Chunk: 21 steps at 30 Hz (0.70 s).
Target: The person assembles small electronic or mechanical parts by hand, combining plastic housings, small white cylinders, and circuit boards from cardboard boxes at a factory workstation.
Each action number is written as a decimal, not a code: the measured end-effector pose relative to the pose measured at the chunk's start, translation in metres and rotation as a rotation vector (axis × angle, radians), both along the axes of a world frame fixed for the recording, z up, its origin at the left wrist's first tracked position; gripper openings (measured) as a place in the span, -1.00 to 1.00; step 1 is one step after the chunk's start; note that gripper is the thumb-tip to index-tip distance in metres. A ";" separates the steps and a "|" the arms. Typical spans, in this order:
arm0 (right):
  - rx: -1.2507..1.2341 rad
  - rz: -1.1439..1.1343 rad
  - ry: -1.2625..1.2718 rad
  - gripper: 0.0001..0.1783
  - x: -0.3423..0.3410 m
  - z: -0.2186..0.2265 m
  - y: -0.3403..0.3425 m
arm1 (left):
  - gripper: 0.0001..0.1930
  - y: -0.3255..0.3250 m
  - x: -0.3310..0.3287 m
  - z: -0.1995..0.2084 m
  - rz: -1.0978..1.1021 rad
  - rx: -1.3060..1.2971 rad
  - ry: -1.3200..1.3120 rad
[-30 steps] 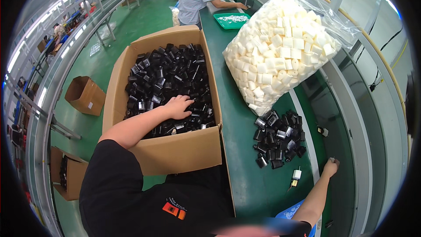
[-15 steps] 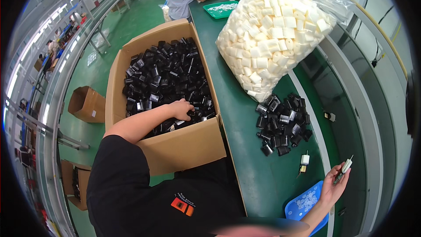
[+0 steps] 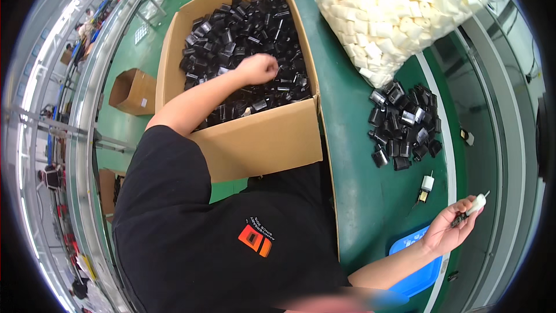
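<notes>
My left hand hovers over a large cardboard box full of small black plastic housings. Its fingers are curled closed, and whatever may be in them is hidden. Off to the right, my right hand grips a small white cylindrical part with a thin pin at its tip and a dark circuit-like piece at its lower end. A similar white part lies on the green bench near that hand. Further up the bench sits a loose pile of black housings.
A clear bag of cream foam-like pieces stands beyond the pile. Under my right forearm is a blue tray. Another white part rests in the channel beyond the bench's pale strip. An open carton stands on the floor at left.
My left hand has lifted a little off the black housings, its fingers curling closed. My right hand still holds the white part, now tilted differently. The whole view has shifted.
</notes>
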State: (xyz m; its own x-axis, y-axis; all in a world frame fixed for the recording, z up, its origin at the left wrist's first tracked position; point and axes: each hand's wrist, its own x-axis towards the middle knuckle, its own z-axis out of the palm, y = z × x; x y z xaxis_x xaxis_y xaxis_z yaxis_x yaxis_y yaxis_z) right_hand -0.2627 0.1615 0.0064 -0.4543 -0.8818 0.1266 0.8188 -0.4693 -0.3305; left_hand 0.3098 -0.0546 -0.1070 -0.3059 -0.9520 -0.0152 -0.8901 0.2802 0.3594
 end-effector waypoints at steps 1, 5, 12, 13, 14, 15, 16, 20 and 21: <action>-0.036 -0.005 0.006 -0.70 -0.001 -0.003 -0.001 | -0.77 -0.007 0.005 0.006 0.050 -0.156 0.030; -0.069 -0.013 0.026 -0.70 0.003 0.001 -0.004 | -0.69 -0.036 0.031 0.020 0.211 -0.474 -0.170; -0.055 -0.147 0.187 -0.70 0.022 0.013 -0.006 | -0.51 -0.100 0.029 0.045 0.540 -0.680 -0.150; -0.059 -0.159 0.187 -0.70 0.021 0.013 -0.005 | -0.51 -0.108 0.028 0.047 0.530 -0.685 -0.145; -0.044 -0.159 0.193 -0.68 0.019 0.012 -0.005 | -0.47 -0.116 0.026 0.049 0.665 -0.561 -0.165; -0.028 -0.161 0.198 -0.67 0.018 0.011 -0.003 | -0.42 -0.123 0.025 0.050 0.795 -0.433 -0.184; -0.032 -0.181 0.197 -0.67 0.019 0.011 -0.002 | -0.41 -0.129 0.028 0.049 0.815 -0.392 -0.166; 0.001 -0.191 0.295 -0.61 0.026 0.009 -0.009 | -0.64 -0.123 0.060 0.041 0.726 -0.466 0.051; -0.024 -0.169 0.339 -0.59 0.026 0.010 -0.009 | -0.70 -0.121 0.072 0.041 0.650 -0.603 0.125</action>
